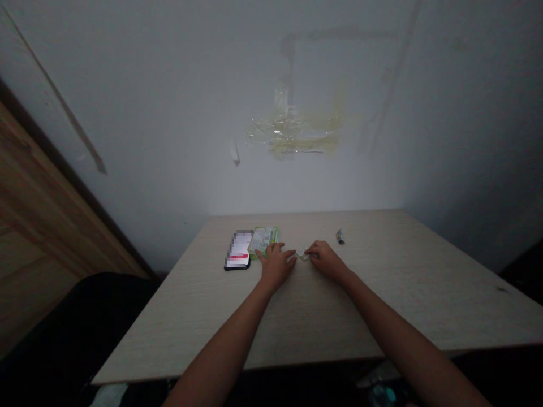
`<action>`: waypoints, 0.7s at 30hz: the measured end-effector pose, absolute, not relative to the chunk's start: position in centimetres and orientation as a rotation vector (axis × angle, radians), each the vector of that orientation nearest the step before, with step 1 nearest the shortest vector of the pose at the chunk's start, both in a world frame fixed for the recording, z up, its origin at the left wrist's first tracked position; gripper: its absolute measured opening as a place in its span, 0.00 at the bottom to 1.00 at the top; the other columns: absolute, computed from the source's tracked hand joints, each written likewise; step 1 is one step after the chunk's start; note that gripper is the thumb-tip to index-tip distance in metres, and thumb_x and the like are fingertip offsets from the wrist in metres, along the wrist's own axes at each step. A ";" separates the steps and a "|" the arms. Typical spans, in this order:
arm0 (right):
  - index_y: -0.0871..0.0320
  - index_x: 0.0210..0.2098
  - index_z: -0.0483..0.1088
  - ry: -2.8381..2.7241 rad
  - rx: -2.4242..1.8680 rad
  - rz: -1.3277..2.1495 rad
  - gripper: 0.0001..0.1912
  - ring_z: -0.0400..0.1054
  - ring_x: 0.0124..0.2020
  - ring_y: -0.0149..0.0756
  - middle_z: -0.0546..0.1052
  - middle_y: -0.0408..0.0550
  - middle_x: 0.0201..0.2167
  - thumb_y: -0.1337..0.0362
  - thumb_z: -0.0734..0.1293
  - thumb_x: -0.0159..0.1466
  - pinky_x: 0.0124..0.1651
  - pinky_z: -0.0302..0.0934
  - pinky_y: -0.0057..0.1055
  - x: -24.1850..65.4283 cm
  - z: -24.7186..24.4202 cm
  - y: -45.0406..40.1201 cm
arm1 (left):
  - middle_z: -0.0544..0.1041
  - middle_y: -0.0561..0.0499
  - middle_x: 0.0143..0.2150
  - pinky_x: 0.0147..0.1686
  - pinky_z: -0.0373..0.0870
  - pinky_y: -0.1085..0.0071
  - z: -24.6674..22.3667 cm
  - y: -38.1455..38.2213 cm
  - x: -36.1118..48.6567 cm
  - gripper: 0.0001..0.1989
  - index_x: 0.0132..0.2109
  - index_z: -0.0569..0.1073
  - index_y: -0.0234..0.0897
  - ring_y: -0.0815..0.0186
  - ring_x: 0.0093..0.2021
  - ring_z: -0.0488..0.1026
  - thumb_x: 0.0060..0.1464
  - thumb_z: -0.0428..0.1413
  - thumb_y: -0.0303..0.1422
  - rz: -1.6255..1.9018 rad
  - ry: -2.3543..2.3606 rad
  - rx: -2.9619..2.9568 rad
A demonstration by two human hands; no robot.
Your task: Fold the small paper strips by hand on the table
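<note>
My left hand (278, 264) lies low over the table with its fingers spread, beside a green and white printed box (263, 238). Some of its fingertips overlap the box's near right corner. My right hand (324, 257) pinches the right side of a small pale packet (302, 254) with a little green on it, close to the tabletop. The packet sits between the two hands, with the left fingertips near its left edge. Its print is too small to read.
Left of the box lies a phone (238, 251) with a lit, blurred screen. A small crumpled wrapper (340, 236) is on the table (322, 316) at the right. Behind the table rises a wall (169, 113) with old tape (297, 133).
</note>
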State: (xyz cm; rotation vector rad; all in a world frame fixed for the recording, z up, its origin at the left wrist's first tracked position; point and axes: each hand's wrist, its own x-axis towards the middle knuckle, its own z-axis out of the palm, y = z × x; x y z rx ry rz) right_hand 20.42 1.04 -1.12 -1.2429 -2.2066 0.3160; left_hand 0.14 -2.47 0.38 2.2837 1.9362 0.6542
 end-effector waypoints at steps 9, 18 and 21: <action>0.54 0.36 0.82 -2.148 -1.174 0.363 0.13 0.68 0.48 0.41 0.77 0.50 0.39 0.73 0.66 0.57 0.57 0.60 0.38 19.9 -0.9 0.6 | 0.68 0.45 0.63 0.63 0.35 0.28 0.1 -2.6 0.4 0.18 0.55 0.76 0.58 0.47 0.66 0.57 0.60 0.55 0.47 0.654 1.982 2.289; 0.57 0.38 0.80 -2.125 -1.210 0.332 0.11 0.68 0.44 0.41 0.78 0.50 0.35 0.68 0.66 0.61 0.52 0.60 0.36 19.7 -1.4 1.1 | 0.66 0.50 0.66 0.64 0.34 0.28 0.7 -2.4 0.3 0.14 0.51 0.78 0.61 0.49 0.68 0.55 0.58 0.57 0.43 0.632 1.930 2.277; 0.57 0.38 0.81 -2.122 -1.240 0.284 0.10 0.67 0.45 0.41 0.76 0.51 0.35 0.67 0.67 0.62 0.53 0.59 0.36 19.4 -1.7 1.3 | 0.66 0.50 0.66 0.63 0.34 0.27 0.5 -2.3 0.3 0.13 0.50 0.79 0.61 0.47 0.68 0.55 0.58 0.57 0.44 0.646 1.915 2.295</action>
